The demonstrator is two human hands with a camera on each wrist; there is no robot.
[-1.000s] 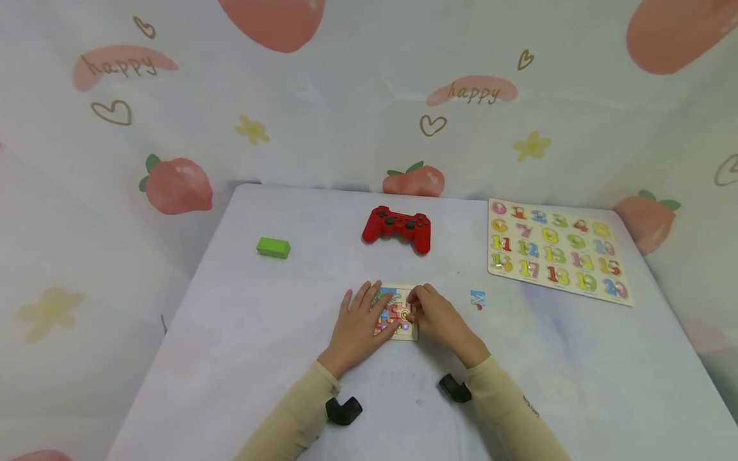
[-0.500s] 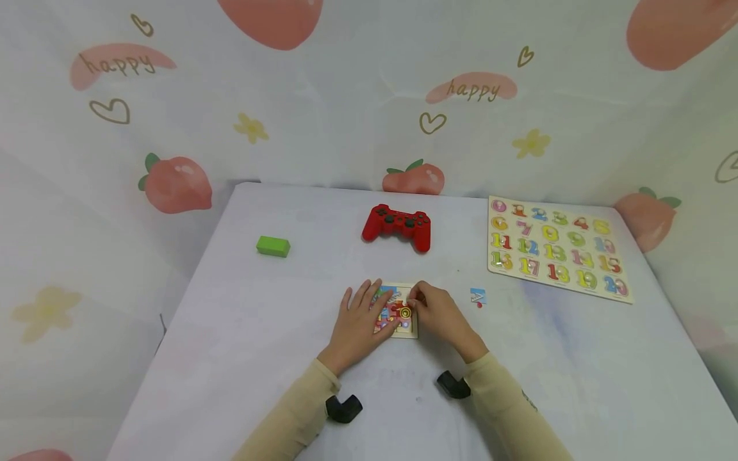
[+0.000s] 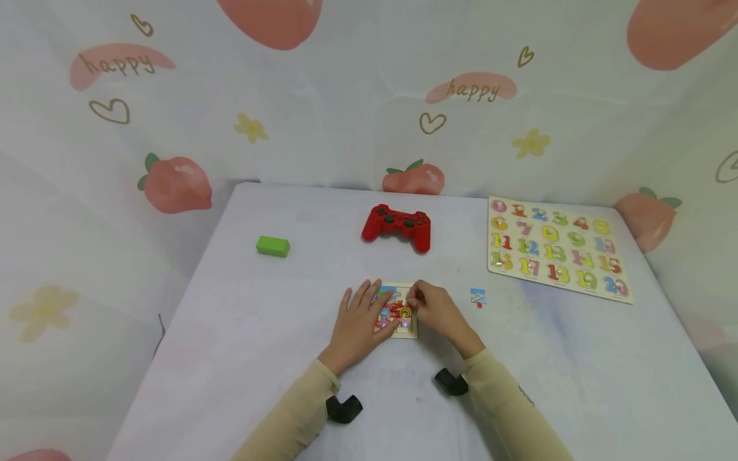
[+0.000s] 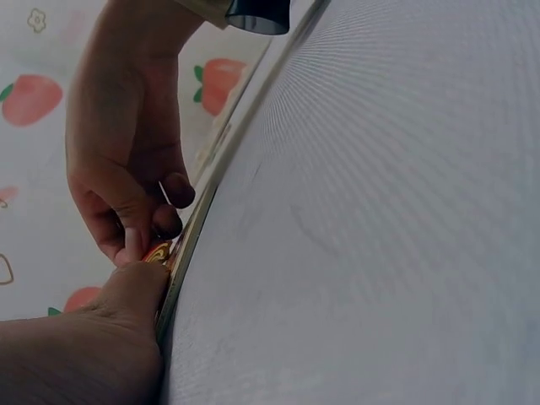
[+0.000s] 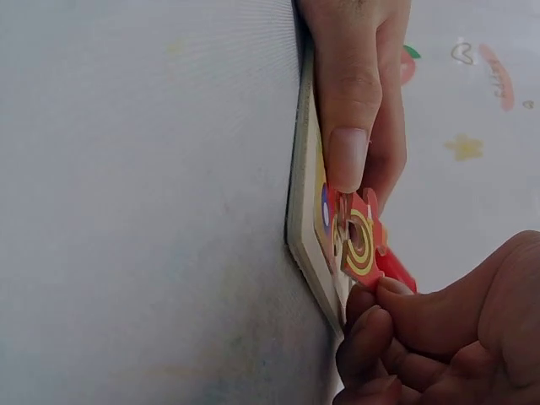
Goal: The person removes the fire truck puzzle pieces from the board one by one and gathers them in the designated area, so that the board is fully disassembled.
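A small wooden jigsaw puzzle [image 3: 398, 336] in a pale frame lies flat at mid-table. My left hand [image 3: 356, 325] rests on its left part, fingers spread, covering some of the picture. With thumb and fingertips, my right hand [image 3: 442, 318] pinches the edge of a red puzzle piece [image 5: 360, 243] marked with yellow rings. That piece tilts up out of the frame in the right wrist view, close by the left thumb [image 5: 346, 156]. A loose blue puzzle piece [image 3: 478, 295] with white marks lies on the table to the right of the right hand.
Beyond the puzzle lies a red game controller [image 3: 396, 227]. A green block [image 3: 273, 246] sits at the back left. At the back right is a number board [image 3: 556, 253] with colourful numerals. Black wrist-worn pieces [image 3: 344, 410] show beside both sleeves.
The ringed red piece has tipped up from the puzzle in the right hand's pinch, its rings now plainer to see. The left hand has stayed in place.
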